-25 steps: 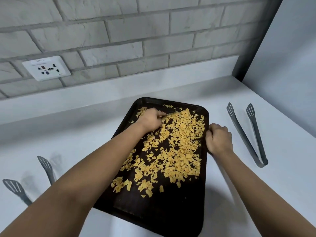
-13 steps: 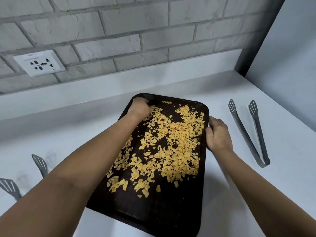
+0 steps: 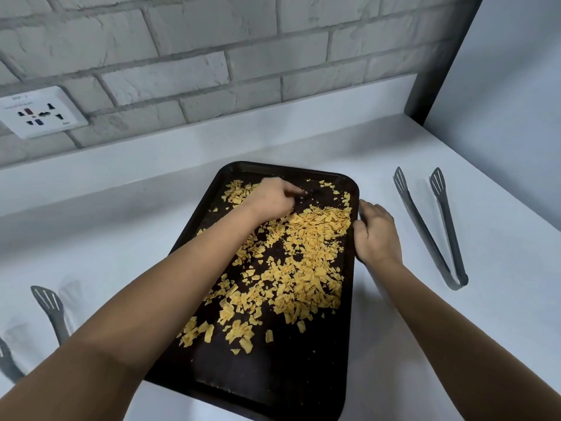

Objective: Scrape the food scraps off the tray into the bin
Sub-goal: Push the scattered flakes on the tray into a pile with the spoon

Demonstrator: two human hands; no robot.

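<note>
The near end of the tray (image 3: pixel 273 387) was bare and dark; the tray lay lengthwise on the white counter (image 3: pixel 455 344), its far end turned a little to the right. Yellow scraps (image 3: pixel 303 268) in thin broken flakes covered the middle and far part, thickest toward the right rim, thinner along the left, with a small cluster in the far left corner. Left of the tray lay tongs (image 3: pixel 50 305), partly hidden by the left forearm; right of it, well apart, lay a second pair (image 3: pixel 437 238) with its tips pointing away.

The right hand (image 3: pixel 376 235) rested against the tray's right rim, fingers relaxed and fairly straight, thumb by the edge. The left hand (image 3: pixel 273 199) was over the far part of the tray, fingers curled down onto the scraps; whether it gripped anything could not be told.

Half a second before, the left hand sat in the far left corner; it had since swept right, leaving a bare patch at the far right and a denser heap below it. The right hand's grip on the rim had loosened. A socket (image 3: pixel 39 112) sat on the brick wall
</note>
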